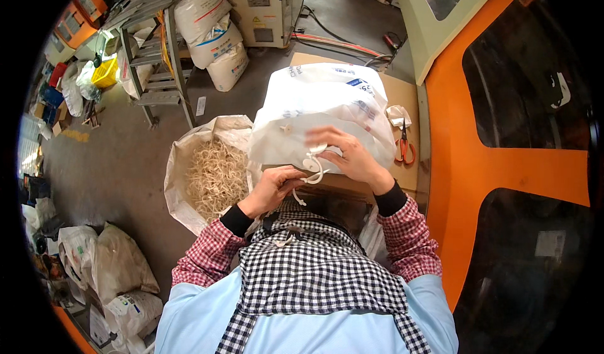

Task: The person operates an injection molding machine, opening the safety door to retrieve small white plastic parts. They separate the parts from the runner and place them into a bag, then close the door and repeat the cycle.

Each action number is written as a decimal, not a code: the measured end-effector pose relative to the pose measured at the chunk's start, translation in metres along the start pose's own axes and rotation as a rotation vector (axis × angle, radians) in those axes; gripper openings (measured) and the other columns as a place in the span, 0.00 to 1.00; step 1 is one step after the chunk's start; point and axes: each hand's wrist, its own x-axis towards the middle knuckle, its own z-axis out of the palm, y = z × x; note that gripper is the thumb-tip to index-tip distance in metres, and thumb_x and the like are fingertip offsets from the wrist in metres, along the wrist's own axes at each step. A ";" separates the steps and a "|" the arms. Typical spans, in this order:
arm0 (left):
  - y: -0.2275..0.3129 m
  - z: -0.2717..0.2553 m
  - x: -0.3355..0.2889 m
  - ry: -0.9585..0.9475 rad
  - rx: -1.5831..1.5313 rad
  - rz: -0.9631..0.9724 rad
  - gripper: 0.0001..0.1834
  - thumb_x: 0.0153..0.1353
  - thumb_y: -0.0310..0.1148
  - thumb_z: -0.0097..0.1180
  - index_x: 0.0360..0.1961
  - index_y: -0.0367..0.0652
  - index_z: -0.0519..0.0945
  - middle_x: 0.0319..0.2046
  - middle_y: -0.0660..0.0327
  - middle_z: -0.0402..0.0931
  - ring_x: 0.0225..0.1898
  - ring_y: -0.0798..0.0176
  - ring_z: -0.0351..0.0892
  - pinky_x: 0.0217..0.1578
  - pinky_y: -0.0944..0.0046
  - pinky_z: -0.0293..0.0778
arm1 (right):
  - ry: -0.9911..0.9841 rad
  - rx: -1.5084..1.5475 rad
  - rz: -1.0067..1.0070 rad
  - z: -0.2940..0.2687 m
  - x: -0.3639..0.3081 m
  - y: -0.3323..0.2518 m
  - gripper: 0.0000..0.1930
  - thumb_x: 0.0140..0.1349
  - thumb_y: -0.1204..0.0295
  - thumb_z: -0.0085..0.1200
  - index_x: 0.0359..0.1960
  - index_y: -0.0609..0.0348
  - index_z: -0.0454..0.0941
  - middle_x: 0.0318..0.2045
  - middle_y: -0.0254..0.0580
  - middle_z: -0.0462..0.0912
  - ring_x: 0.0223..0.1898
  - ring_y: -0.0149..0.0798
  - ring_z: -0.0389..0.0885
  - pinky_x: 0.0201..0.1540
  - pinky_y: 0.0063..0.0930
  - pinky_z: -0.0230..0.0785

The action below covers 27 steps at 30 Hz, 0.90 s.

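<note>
The left hand pinches a smooth, curved white piece; the right hand blurs, its grip unclear. A crinkled sack holds curly strands.

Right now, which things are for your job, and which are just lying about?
Probably for the job:
- white plastic piece in the left hand, near the right hand
- big white bag in front
- open sack of curly bits
- maybe the scissors

Probably just lying about:
- yellow basket
- metal step ladder
- stacked sacks
</note>
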 end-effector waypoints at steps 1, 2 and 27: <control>-0.006 0.000 0.000 -0.011 -0.005 0.029 0.10 0.53 0.22 0.56 0.38 0.34 0.77 0.27 0.56 0.76 0.26 0.62 0.75 0.29 0.66 0.72 | -0.162 0.018 -0.023 -0.006 -0.002 -0.001 0.10 0.57 0.79 0.48 0.40 0.62 0.76 0.38 0.44 0.78 0.37 0.45 0.78 0.39 0.31 0.71; -0.009 0.000 -0.001 -0.022 -0.009 0.058 0.12 0.52 0.22 0.57 0.40 0.35 0.77 0.27 0.55 0.75 0.25 0.62 0.74 0.29 0.66 0.72 | -0.117 -0.084 -0.026 -0.006 -0.006 -0.002 0.11 0.56 0.79 0.47 0.41 0.62 0.76 0.38 0.44 0.78 0.37 0.45 0.78 0.40 0.31 0.71; -0.002 0.046 -0.014 0.278 -1.059 -0.681 0.13 0.63 0.39 0.49 0.39 0.40 0.74 0.23 0.63 0.75 0.14 0.75 0.70 0.10 0.79 0.61 | 0.198 0.369 0.454 0.054 -0.091 -0.014 0.23 0.58 0.81 0.51 0.56 0.60 0.65 0.33 0.42 0.79 0.28 0.29 0.79 0.32 0.20 0.73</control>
